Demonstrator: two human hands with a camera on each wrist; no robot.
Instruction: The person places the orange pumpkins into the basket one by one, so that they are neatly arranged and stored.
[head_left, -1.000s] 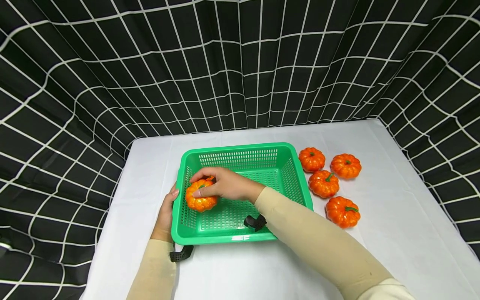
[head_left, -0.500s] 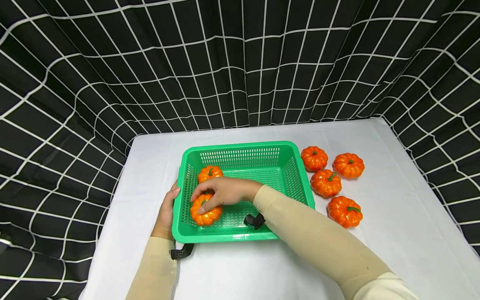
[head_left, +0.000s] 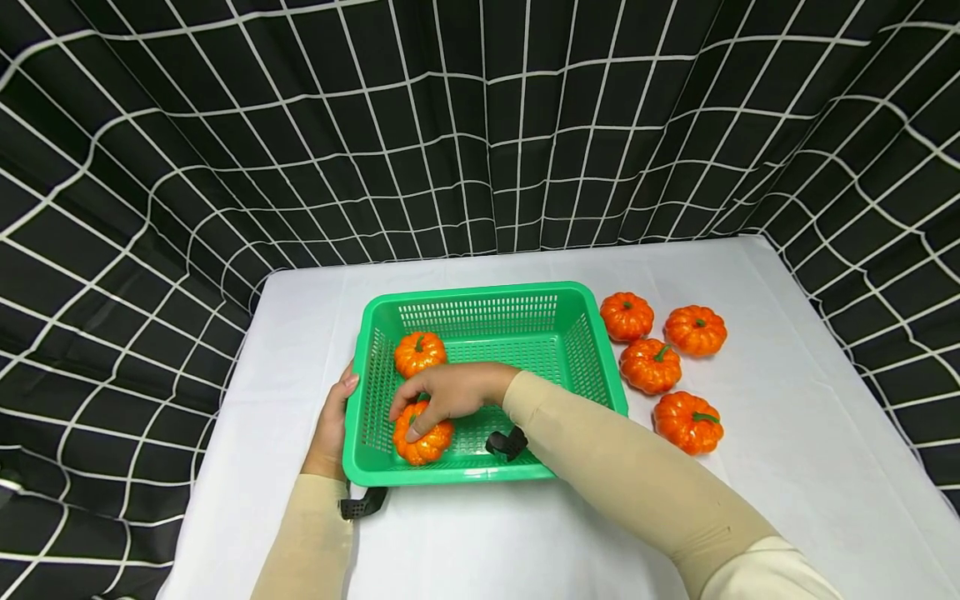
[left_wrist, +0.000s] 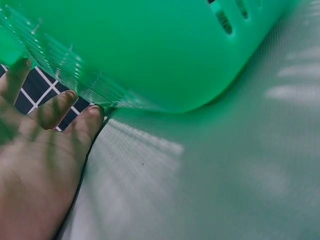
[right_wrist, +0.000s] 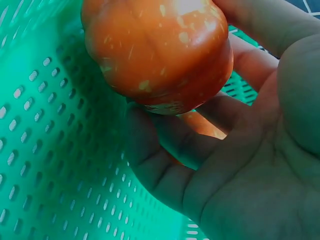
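Note:
In the head view a green plastic basket holds two small orange pumpkins. My right hand grips the nearer pumpkin by its upper part, low in the basket's left front area. The right wrist view shows my fingers curled around this pumpkin, near the perforated wall. Behind the hand, the other pumpkin lies at the basket's left rear. My left hand rests against the outside of the basket's left wall. In the left wrist view its fingers reach out fairly straight along the basket; the thumb is hidden there.
Several more pumpkins lie on the white-covered table right of the basket: one at the rear, one farther right, a middle pumpkin and a front pumpkin. A black curtain with white grid lines surrounds the table.
My right hand has moved the gripped pumpkin toward the front and slightly right inside the basket, uncovering the rear pumpkin. The left hand has stayed at the basket's left side.

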